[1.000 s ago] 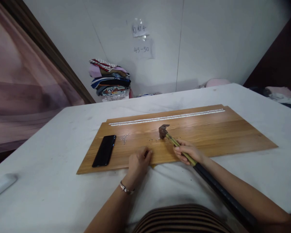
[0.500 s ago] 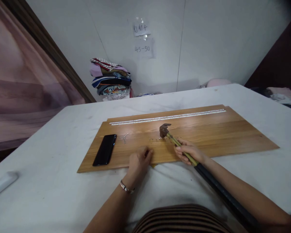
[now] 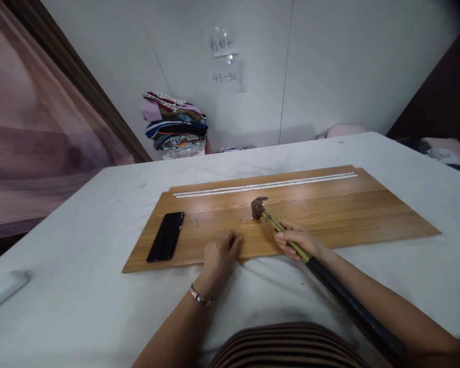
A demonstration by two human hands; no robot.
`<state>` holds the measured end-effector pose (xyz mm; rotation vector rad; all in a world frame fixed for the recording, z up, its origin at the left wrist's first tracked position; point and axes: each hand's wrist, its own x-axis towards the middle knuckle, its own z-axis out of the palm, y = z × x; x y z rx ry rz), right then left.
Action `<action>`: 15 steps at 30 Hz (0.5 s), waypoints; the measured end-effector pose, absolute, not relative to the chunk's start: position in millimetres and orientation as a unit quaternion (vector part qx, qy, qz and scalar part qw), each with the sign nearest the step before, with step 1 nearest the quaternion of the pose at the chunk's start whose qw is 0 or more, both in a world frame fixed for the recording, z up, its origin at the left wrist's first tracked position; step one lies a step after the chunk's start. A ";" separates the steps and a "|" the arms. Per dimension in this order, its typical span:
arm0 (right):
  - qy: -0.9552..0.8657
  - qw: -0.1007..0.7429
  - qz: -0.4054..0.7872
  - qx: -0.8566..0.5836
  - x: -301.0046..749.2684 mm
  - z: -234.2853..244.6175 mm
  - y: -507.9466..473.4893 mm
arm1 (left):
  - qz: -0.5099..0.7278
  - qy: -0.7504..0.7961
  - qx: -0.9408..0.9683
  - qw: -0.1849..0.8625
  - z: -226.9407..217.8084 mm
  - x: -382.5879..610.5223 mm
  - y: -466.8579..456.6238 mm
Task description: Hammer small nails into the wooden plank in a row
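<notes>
My right hand [image 3: 298, 240] is wrapped round the yellowish upper part of a claw hammer [image 3: 352, 304], whose lower handle is black and runs back along my forearm. Its rusty head is low over the wooden board [image 3: 329, 204], at a row of small dark nail heads or marks [image 3: 239, 220]. Whether the head touches the surface is hard to tell. My left hand [image 3: 221, 251], fingers curled in, rests on the board's front edge with nothing visible in it. Left of it lie several loose nails [image 3: 198, 219] and a black phone [image 3: 166, 237].
Two white measuring strips [image 3: 268, 185] run along the back of the board. The board lies on a white-covered table [image 3: 80, 230]. A white roll-like object [image 3: 5, 291] is at the left edge. Folded clothes [image 3: 176, 125] are stacked behind the table, near a pink curtain [image 3: 42, 128].
The hammer head has dropped slightly toward the board and shifted a little left, with my right hand tilting along. My left hand has stayed in place.
</notes>
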<state>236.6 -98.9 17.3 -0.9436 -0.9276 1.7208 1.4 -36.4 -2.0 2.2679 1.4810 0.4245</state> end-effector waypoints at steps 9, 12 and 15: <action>-0.376 0.467 0.703 -0.383 238.6 23.2 -102.0 | 0.151 0.529 0.809 0.206 0.9 1.6 -37.2; -0.374 0.470 0.701 -0.384 237.7 20.8 -100.8 | 0.148 0.533 0.807 0.205 0.3 1.6 -36.8; -0.379 0.470 0.702 -0.379 237.3 16.9 -99.3 | 0.149 0.532 0.808 0.205 0.0 1.7 -36.8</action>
